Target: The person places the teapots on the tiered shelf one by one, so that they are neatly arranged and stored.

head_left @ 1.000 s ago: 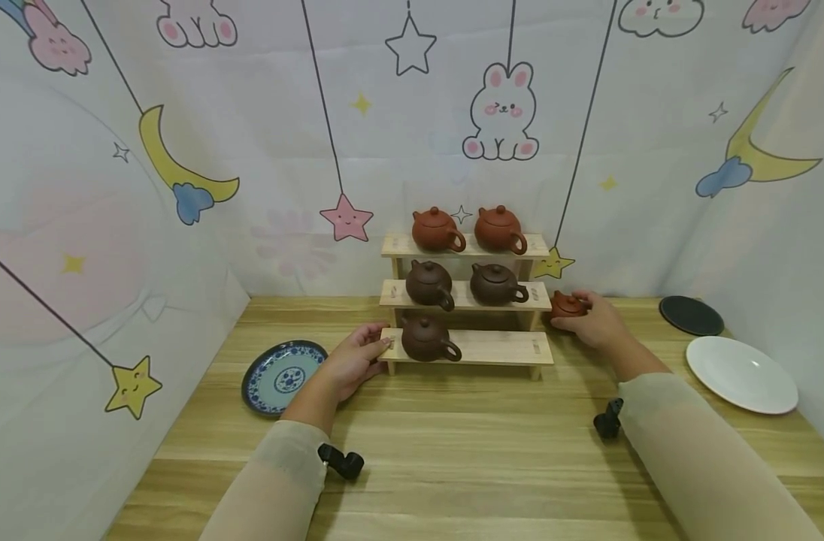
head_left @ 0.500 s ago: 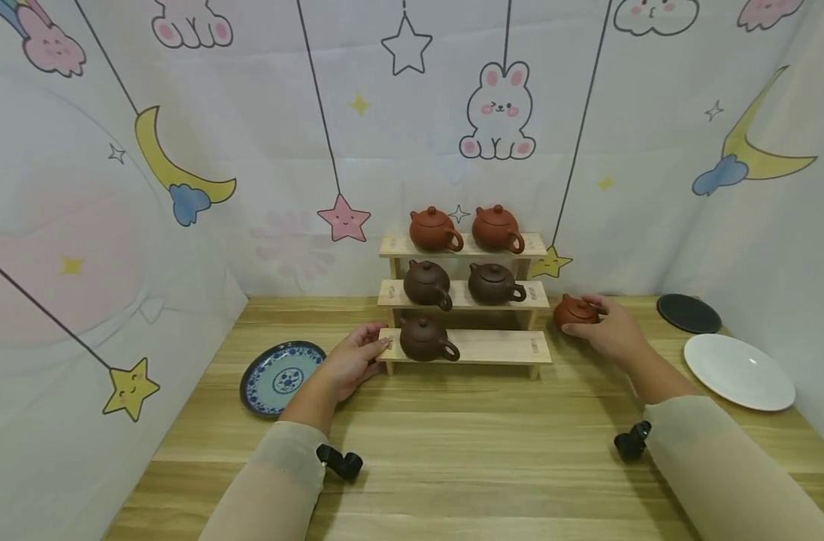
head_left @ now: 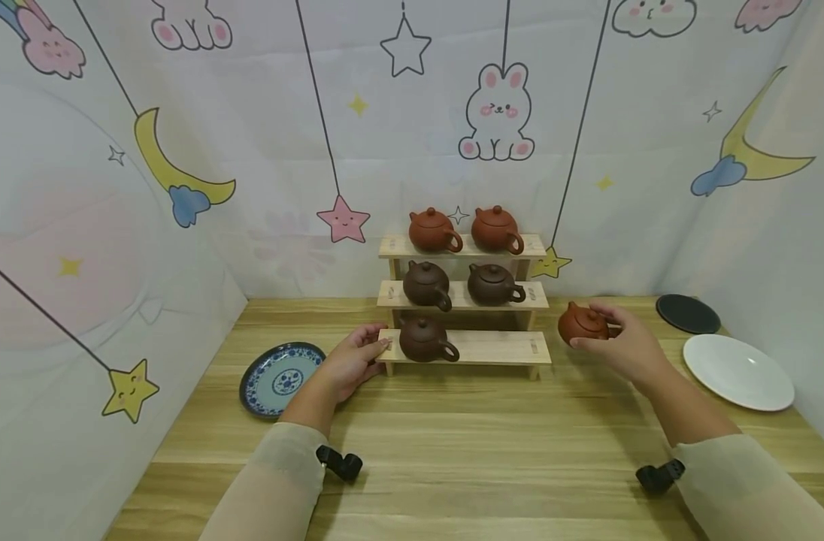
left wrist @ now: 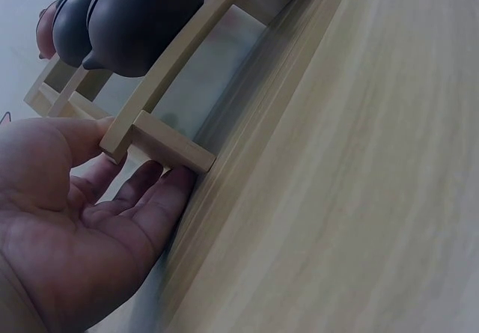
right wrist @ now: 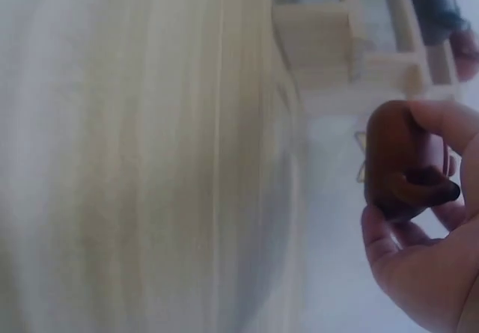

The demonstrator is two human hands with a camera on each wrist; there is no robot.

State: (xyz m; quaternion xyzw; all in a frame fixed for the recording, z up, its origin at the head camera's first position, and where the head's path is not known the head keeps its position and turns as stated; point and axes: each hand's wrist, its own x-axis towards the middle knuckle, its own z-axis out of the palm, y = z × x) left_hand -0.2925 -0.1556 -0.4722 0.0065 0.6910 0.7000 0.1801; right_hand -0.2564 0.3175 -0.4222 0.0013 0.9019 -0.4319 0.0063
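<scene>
My right hand (head_left: 628, 342) grips a reddish-brown teapot (head_left: 581, 324) by its sides, to the right of a three-tier wooden stand (head_left: 496, 346). In the right wrist view the teapot (right wrist: 400, 161) is clear of the table, its handle toward the palm. My left hand (head_left: 349, 361) pinches the left end of the stand's bottom tier; in the left wrist view the thumb lies on the board (left wrist: 161, 78) and the other fingers are by its leg. A dark brown teapot (head_left: 424, 340) sits at the left of that tier.
Two dark teapots, one of them at the right (head_left: 493, 284), stand on the middle tier, and two red ones, one at the left (head_left: 432, 229), on top. A blue-patterned plate (head_left: 277, 402) lies left; a white plate (head_left: 737, 372) and black disc (head_left: 688, 313) lie right.
The right hand has drawn the reddish-brown teapot toward the person and slightly right, up off the table. The left hand has stayed on the stand.
</scene>
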